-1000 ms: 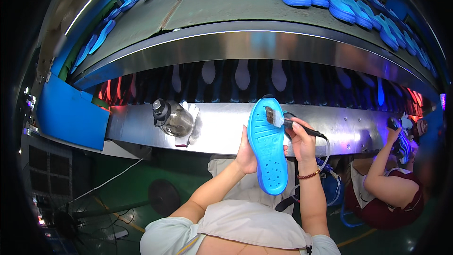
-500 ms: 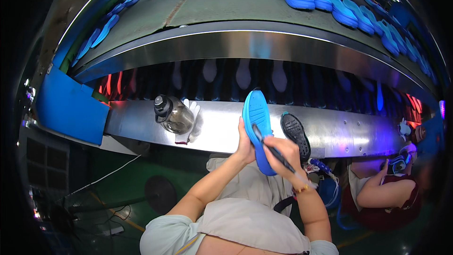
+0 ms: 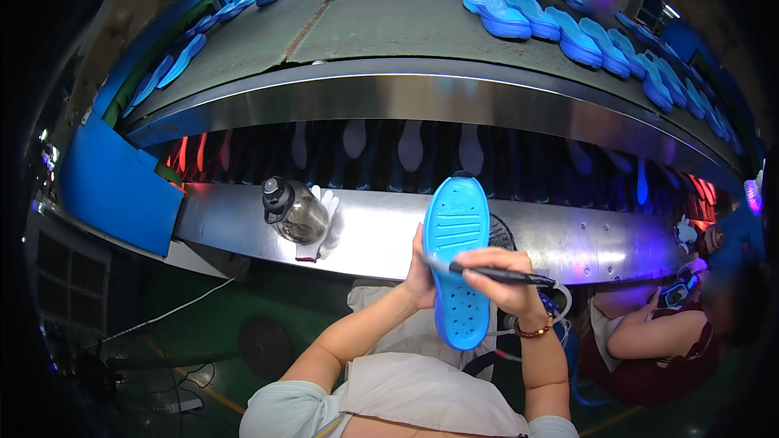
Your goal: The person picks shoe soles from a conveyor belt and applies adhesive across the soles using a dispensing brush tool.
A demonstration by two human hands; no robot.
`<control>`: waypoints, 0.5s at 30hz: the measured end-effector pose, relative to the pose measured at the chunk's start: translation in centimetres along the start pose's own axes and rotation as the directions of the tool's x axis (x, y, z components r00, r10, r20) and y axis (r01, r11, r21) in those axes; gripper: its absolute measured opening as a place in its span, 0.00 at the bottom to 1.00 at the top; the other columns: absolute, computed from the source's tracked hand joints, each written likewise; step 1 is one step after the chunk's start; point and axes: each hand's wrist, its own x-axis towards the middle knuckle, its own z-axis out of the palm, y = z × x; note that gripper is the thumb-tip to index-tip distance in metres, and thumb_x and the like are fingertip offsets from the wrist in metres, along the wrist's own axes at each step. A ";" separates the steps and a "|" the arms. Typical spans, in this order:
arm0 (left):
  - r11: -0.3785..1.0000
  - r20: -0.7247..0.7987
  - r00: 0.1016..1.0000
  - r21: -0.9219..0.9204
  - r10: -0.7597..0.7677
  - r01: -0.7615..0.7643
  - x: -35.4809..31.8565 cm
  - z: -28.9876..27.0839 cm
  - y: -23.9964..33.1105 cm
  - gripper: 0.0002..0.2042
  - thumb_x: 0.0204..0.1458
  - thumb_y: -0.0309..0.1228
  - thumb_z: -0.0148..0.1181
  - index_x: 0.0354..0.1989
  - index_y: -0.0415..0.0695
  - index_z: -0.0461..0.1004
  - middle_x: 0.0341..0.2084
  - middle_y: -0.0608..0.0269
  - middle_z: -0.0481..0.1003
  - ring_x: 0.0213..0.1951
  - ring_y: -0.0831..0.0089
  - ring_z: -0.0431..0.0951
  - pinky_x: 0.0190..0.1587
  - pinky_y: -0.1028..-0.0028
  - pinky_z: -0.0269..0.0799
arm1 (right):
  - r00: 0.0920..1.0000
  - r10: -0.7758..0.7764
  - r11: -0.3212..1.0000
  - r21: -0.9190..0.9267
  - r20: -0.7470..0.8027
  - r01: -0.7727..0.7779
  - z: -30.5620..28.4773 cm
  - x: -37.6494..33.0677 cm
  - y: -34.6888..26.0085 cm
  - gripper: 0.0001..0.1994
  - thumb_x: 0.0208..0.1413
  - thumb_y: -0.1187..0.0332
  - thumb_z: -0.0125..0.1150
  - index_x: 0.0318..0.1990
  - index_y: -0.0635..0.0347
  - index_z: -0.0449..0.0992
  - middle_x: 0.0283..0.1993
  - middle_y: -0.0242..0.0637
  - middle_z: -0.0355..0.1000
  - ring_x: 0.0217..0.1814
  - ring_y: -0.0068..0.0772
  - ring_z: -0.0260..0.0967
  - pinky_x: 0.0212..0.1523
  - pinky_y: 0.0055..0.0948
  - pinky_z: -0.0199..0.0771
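Observation:
A bright blue shoe sole point(image 3: 458, 231) is held up lengthwise over the bench edge, its ridged, perforated face showing. My left hand point(image 3: 418, 280) grips it by the left side at mid-length. Between the fingers of my right hand point(image 3: 507, 294) is a black pen-shaped brush point(image 3: 511, 276); its pale, blurred tip lies over the middle of the sole. A clear hose point(image 3: 565, 300) shows by the brush's rear end. Behind the blue sole a black sole point(image 3: 502, 232) lies on the metal bench, partly hidden.
On the bench point(image 3: 373, 231) stand a dark water bottle point(image 3: 300, 217) and a white glove point(image 3: 329, 204). Beyond, a green conveyor belt point(image 3: 389, 12) carries several blue soles point(image 3: 497, 15). Reddish lamps glow in the slot below it. A co-worker point(image 3: 661, 332) sits at the right.
The blue sole has turned its face more toward me and moved slightly lower and right. The brush has swung from slanting to nearly level, its tip now further down the sole.

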 end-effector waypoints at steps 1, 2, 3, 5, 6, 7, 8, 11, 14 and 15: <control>0.998 0.015 0.999 0.053 0.038 -0.039 -0.2 -0.2 0.3 0.43 0.46 0.68 0.19 0.60 0.46 0.52 0.53 0.54 0.62 0.53 0.59 0.64 0.55 0.58 0.61 | 0.997 0.063 0.993 0.099 0.055 -0.068 -0.5 -0.1 -0.1 0.10 0.42 0.77 0.61 0.36 0.67 0.76 0.34 0.42 0.75 0.35 0.26 0.72 0.39 0.20 0.70; 0.992 0.033 0.997 0.104 0.074 -0.077 -0.3 -0.4 0.6 0.43 0.46 0.68 0.20 0.60 0.46 0.52 0.53 0.53 0.62 0.54 0.59 0.64 0.55 0.58 0.60 | 0.986 0.120 0.971 0.193 0.116 -0.141 -1.1 0.0 -0.3 0.10 0.43 0.77 0.60 0.36 0.68 0.76 0.34 0.42 0.75 0.36 0.26 0.72 0.39 0.20 0.70; 1.000 0.043 0.999 0.022 0.009 -0.010 -0.2 -0.6 0.4 0.43 0.46 0.68 0.20 0.59 0.46 0.54 0.51 0.53 0.64 0.51 0.59 0.67 0.53 0.58 0.63 | 0.974 0.223 0.931 0.291 0.027 -0.221 -1.7 0.5 -1.2 0.09 0.45 0.78 0.58 0.36 0.69 0.76 0.34 0.42 0.75 0.35 0.25 0.71 0.38 0.21 0.71; 0.999 0.084 0.996 0.049 -0.011 0.007 -0.4 -1.0 0.1 0.43 0.45 0.69 0.19 0.59 0.46 0.54 0.50 0.53 0.65 0.49 0.59 0.68 0.52 0.58 0.64 | 0.957 0.237 0.955 0.220 -0.165 -0.199 -1.7 1.0 -0.1 0.08 0.46 0.79 0.57 0.36 0.68 0.76 0.34 0.40 0.75 0.34 0.25 0.71 0.37 0.21 0.71; 0.996 0.128 0.991 0.085 -0.029 0.018 -0.3 -1.0 0.2 0.43 0.45 0.69 0.19 0.58 0.45 0.55 0.48 0.52 0.66 0.48 0.59 0.69 0.51 0.58 0.65 | 0.934 0.306 0.940 0.213 -0.184 -0.266 -1.6 1.0 0.3 0.08 0.46 0.79 0.57 0.36 0.67 0.76 0.34 0.40 0.75 0.34 0.25 0.71 0.37 0.22 0.71; 0.997 0.100 0.995 0.073 -0.002 -0.005 0.0 -0.4 0.3 0.45 0.43 0.70 0.17 0.58 0.45 0.55 0.46 0.51 0.67 0.47 0.59 0.69 0.49 0.58 0.66 | 0.966 0.239 0.962 0.155 -0.094 -0.223 -1.3 0.6 0.5 0.09 0.45 0.78 0.59 0.36 0.66 0.76 0.34 0.39 0.75 0.35 0.26 0.72 0.38 0.22 0.71; 0.997 0.125 0.992 0.073 -0.010 0.000 0.2 -0.4 0.5 0.45 0.43 0.70 0.17 0.58 0.45 0.55 0.46 0.51 0.67 0.47 0.59 0.69 0.49 0.58 0.66 | 1.000 0.008 0.999 -0.044 0.013 -0.007 -1.0 0.2 0.1 0.09 0.44 0.78 0.60 0.36 0.65 0.76 0.35 0.39 0.75 0.36 0.27 0.72 0.38 0.24 0.72; 0.999 -0.046 0.998 0.012 0.033 -0.033 -0.1 -1.7 0.3 0.45 0.44 0.70 0.17 0.57 0.44 0.56 0.47 0.51 0.66 0.47 0.58 0.69 0.49 0.58 0.66 | 0.997 0.021 0.983 0.179 0.070 -0.033 -0.7 -1.0 -0.1 0.09 0.44 0.79 0.59 0.36 0.65 0.76 0.35 0.40 0.75 0.36 0.27 0.72 0.38 0.24 0.72; 0.999 0.237 0.971 0.042 -0.015 0.006 -0.4 -2.0 -0.4 0.44 0.46 0.68 0.18 0.57 0.43 0.56 0.45 0.50 0.67 0.44 0.60 0.71 0.48 0.60 0.67 | 0.905 0.283 0.949 0.230 -0.318 -0.216 -1.2 -0.7 1.2 0.07 0.47 0.79 0.56 0.35 0.66 0.76 0.35 0.40 0.74 0.34 0.24 0.72 0.36 0.20 0.71; 0.998 0.145 0.989 0.060 0.011 -0.020 -0.5 -0.8 -0.4 0.43 0.46 0.68 0.18 0.56 0.43 0.57 0.45 0.51 0.68 0.45 0.60 0.70 0.49 0.60 0.67 | 0.916 0.285 0.952 0.197 -0.281 -0.235 -0.9 -0.9 1.0 0.07 0.47 0.79 0.57 0.35 0.67 0.76 0.35 0.40 0.75 0.34 0.25 0.72 0.36 0.20 0.71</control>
